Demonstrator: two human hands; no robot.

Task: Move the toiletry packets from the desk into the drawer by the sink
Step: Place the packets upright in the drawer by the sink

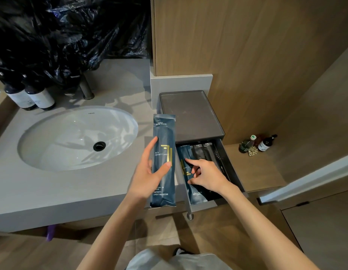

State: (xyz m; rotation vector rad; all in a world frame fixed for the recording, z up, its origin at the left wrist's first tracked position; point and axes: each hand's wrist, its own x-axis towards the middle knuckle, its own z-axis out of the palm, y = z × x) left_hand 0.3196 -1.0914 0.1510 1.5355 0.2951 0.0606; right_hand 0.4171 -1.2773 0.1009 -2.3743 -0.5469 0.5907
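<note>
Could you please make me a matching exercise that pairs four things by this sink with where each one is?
Things:
1. held packet
2. second blue packet
3. grey tray
4. dark bottles

Places:
A. on the counter behind the basin
B. in the open drawer, under the right hand
C. gripped by the left hand
D. directly above the drawer

Pairs: 1-C, 2-B, 3-D, 4-A

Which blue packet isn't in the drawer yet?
The blue packet in the left hand; the other packet lies inside the drawer, under the right hand.
</note>
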